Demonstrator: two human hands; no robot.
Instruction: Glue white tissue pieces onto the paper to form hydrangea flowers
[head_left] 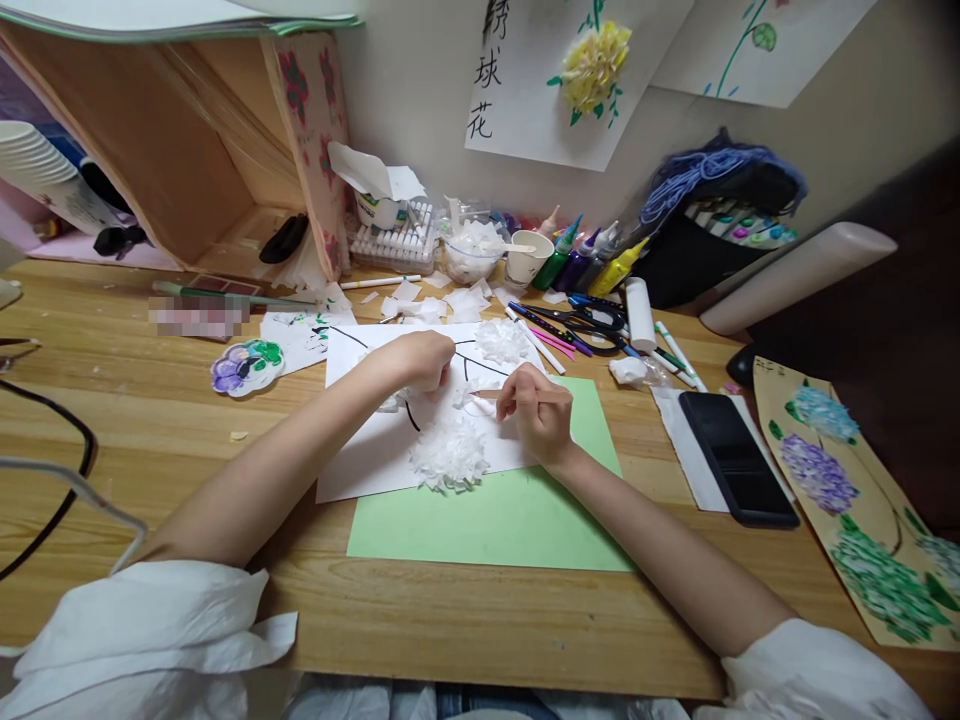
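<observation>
A white sheet of paper (349, 460) with black drawn lines lies over a light green sheet (487, 535). Fluffy white paper flowers rest on it: one (450, 455) at the front, another (502, 342) at the far right edge, and smaller ones partly behind my hands. My right hand (536, 415) is closed around a slim wooden pencil (486, 395), its tip pointing left over the middle of the sheet. My left hand (427, 362) is curled above the sheet's left part, beside a half-covered white flower (394, 402). Whatever its fingers pinch is hidden.
Scissors (581, 325), markers, paint bottles (570, 250), a paper cup (529, 258) and a bowl of white scraps (471, 252) line the back. A phone (739, 458) and a flower picture (847, 500) lie right. A painted palette (247, 367) lies left, near cables (82, 460).
</observation>
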